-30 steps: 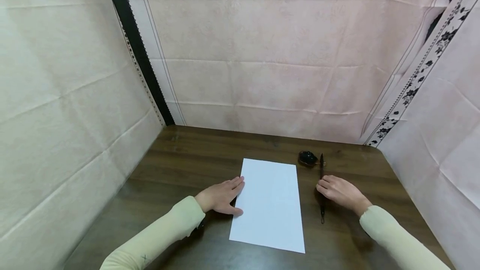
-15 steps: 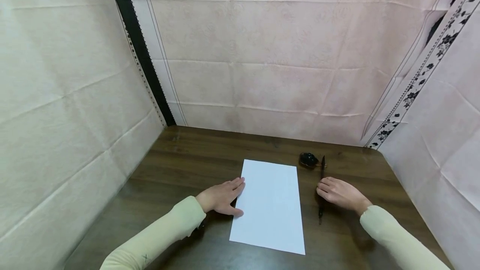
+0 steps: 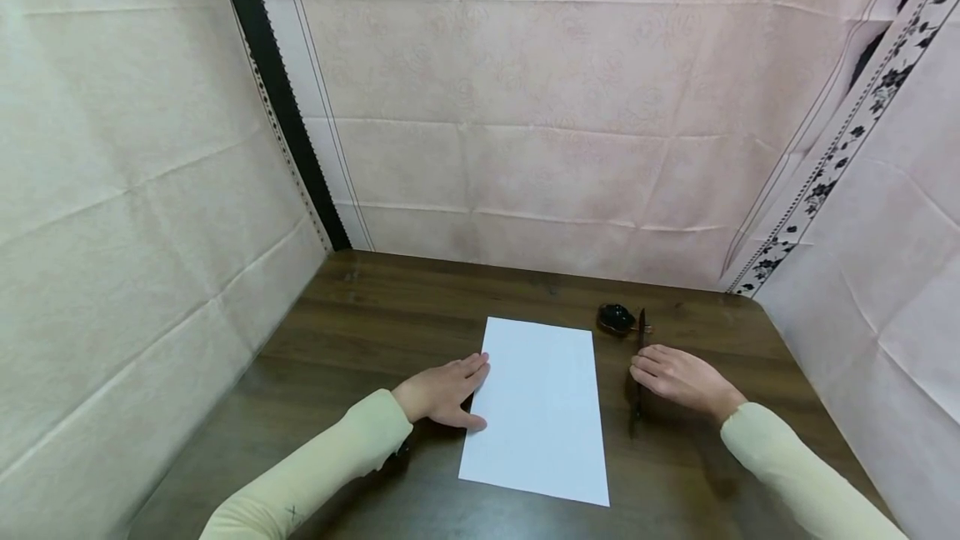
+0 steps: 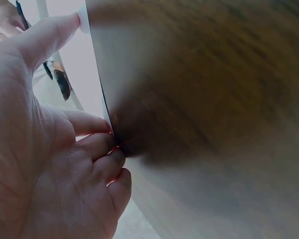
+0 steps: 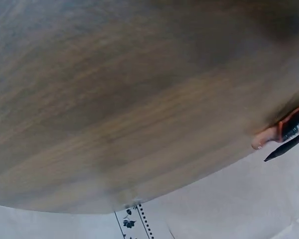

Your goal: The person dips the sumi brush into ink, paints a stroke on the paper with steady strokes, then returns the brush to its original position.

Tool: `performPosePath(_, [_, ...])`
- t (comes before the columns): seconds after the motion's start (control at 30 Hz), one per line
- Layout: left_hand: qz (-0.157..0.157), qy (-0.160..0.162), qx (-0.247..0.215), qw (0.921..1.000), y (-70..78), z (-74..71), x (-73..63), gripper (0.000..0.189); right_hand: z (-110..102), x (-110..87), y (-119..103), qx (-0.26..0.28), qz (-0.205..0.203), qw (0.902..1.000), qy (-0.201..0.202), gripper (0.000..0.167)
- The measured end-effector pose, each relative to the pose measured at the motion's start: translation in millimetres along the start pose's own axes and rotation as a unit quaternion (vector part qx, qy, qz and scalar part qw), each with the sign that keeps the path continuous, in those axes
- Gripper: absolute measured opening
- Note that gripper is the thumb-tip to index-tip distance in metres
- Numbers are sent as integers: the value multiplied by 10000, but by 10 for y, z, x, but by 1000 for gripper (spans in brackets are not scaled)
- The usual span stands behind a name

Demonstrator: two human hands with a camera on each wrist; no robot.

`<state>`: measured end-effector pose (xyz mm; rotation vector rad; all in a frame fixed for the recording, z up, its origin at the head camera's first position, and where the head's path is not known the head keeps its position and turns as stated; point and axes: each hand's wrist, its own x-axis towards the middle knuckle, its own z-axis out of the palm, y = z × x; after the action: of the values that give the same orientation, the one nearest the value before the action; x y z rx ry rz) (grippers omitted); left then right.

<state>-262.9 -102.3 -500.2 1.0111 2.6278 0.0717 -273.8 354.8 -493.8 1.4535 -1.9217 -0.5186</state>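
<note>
A white sheet of paper (image 3: 540, 407) lies upright in the middle of the brown table (image 3: 360, 332). My left hand (image 3: 442, 394) rests flat at the sheet's left edge, its thumb touching the paper; the left wrist view shows its fingers (image 4: 97, 149) against the surface. A long dark brush (image 3: 637, 411) lies right of the sheet, its tip beside a small black dish (image 3: 615, 317). My right hand (image 3: 675, 377) lies over the brush's middle with fingers curled on the shaft. In the right wrist view the dish (image 5: 291, 124) and the brush tip (image 5: 284, 149) show at the right edge.
Pale pink cloth walls (image 3: 525, 107) close the table in at the back and on both sides. A black strip (image 3: 277, 107) runs down the left rear corner, and a flowered band (image 3: 847, 132) down the right. Cream sleeves (image 3: 795, 473) cover both forearms.
My right hand has shifted slightly up and left on the brush. The brush's near end has swung left toward the paper. The left hand and the sheet have stayed put.
</note>
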Motion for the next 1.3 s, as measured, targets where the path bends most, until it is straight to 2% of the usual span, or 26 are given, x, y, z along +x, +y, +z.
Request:
performPosePath(0.03, [0,-5,13,10000,0,0,1,99,-11,11,9,21,28,10000,37,67])
performPosePath(0.2, [5,-21,-8,10000,5,-10,5,99,-73,61,89,158,140,9995,221,37])
performPosePath(0.27, [-13,-26,-18,10000,9,-16,4,99,-109,85,134,170,184,9993,291,31])
performPosePath(0.33, [-29,-32,-14,10000,13,-21,1,99,-145,105,185,206,259,9988,353,31])
performPosePath(0.53, [-31,-60,-3,10000,21,-32,1,99,-274,195,339,355,652,9956,572,48])
performPosePath(0.57, [-23,-65,-5,10000,21,-32,2,99,-296,216,364,383,733,9945,639,47])
performPosePath(0.63, [-1,-66,-9,10000,25,-36,3,99,-338,261,420,411,899,9920,790,30])
performPosePath(0.67, [7,-68,-9,10000,27,-39,3,99,-352,285,452,434,978,9903,891,23])
performPosePath(0.7, [14,-68,-11,10000,28,-42,2,99,-372,314,485,473,1060,9882,996,24])
performPosePath(0.8, [20,-66,-4,10000,30,-48,1,99,-434,400,591,469,1276,9831,1225,49])
performPosePath(0.97, [-2,-60,6,10000,23,-42,5,99,-547,526,752,621,1659,9747,1365,50])
performPosePath(1.03, [-12,-66,-13,10000,22,-42,3,99,-583,568,807,707,1846,9709,1352,46])
performPosePath(1.17, [-45,-71,-32,10000,30,-49,-3,99,-631,638,901,922,2341,9576,1401,17])
performPosePath(1.3, [-61,-68,-23,10000,46,-57,-12,98,-632,707,980,1097,2793,9396,1647,39])
